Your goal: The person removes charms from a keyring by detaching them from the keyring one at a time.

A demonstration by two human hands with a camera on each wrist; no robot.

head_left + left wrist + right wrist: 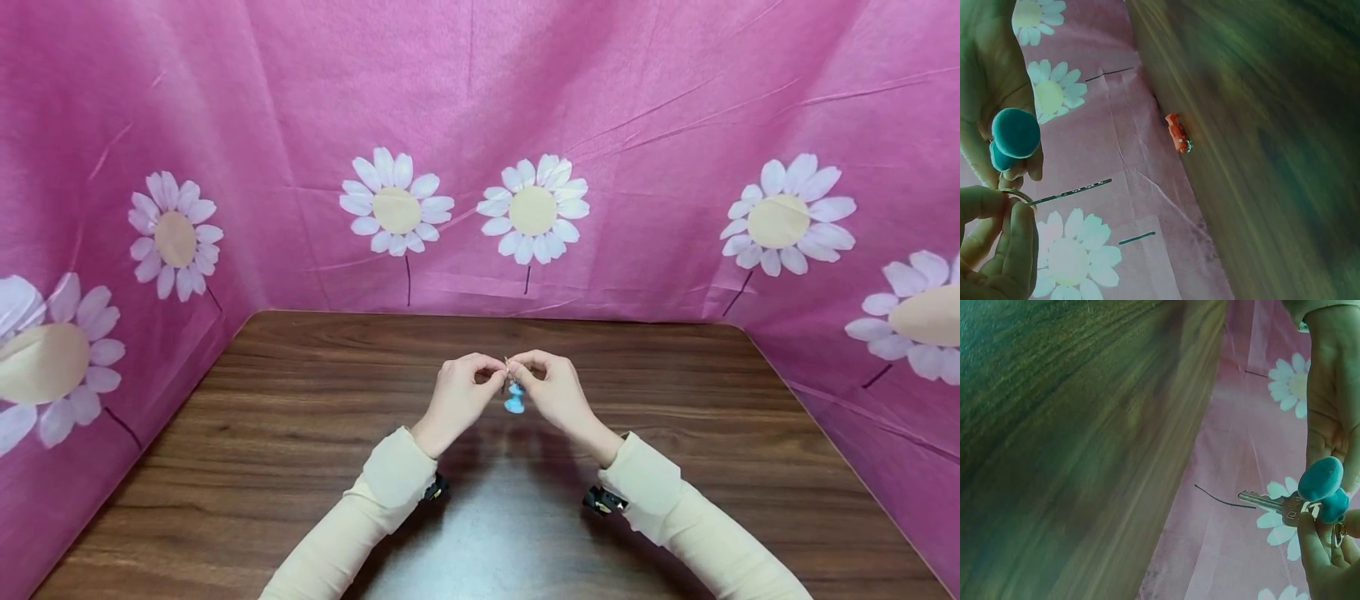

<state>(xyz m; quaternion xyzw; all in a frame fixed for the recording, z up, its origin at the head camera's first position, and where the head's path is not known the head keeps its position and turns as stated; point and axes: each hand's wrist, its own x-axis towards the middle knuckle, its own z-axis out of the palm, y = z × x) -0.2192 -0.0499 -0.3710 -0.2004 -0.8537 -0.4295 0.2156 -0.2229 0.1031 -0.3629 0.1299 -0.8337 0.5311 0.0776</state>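
My left hand [459, 395] and right hand [551, 390] meet fingertip to fingertip above the table. A thin metal key ring [1017, 194] is pinched in the left fingertips, and a metal key [1282, 505] points downward beside them. Right thumb and fingers pinch at the same ring and the gold fitting [1339, 532]. Below the fingertips dangles a light blue rounded pendant [514, 398], formed of two lobes. Fingers cover part of the ring, and I cannot tell whether the key is fully threaded on it.
A brown wood-grain table [300, 400] spreads under both hands. Pink cloth [465, 100] with white daisies closes off the back and sides. A small orange item [1176, 133] lies near the table's back edge in the left wrist view.
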